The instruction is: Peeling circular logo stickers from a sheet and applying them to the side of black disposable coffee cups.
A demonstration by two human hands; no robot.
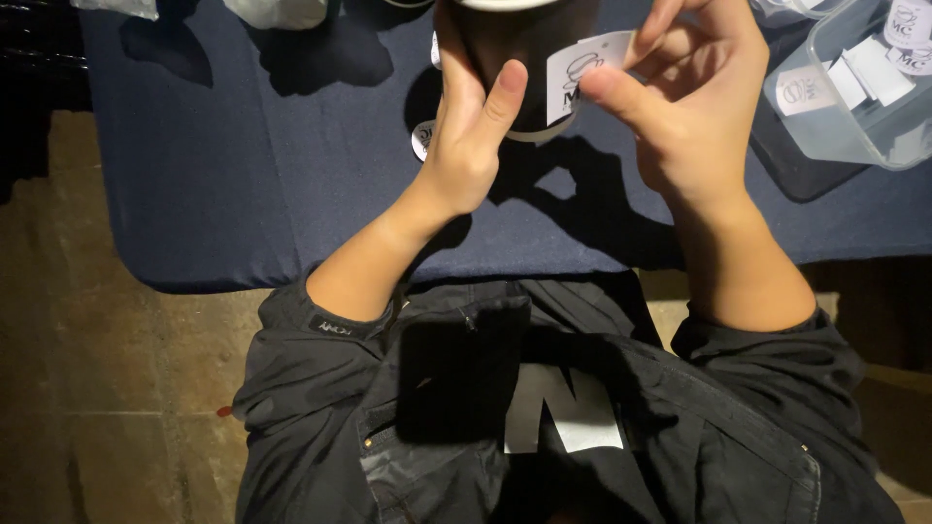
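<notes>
Cup (529, 49), dark and cylindrical with a pale rim at its lower edge, sits at twelve o'clock in the view, raised above the table and held between both hands. Left hand (466, 146) is closed around the cup's side from seven o'clock, thumb laid up along the dark wall. Sticker (587, 73), a white paper label with a dark printed emblem, lies against the cup's wall at three o'clock of the cup, its lower part touching the surface and its upper edge standing slightly off. Right hand (694, 107) pinches that sticker, thumb pressing on its face and fingers curled behind its upper edge. Table cloth (243, 165), navy and matte, covers the surface beneath and carries hard shadows of the hands. Clear plastic tub (825, 131), at two o'clock, holds more white labels of the same kind. Black jacket sleeves (320, 330), pushed up the forearms, occupy six o'clock. Floor (87, 369) at eight o'clock is worn, brownish stone.
</notes>
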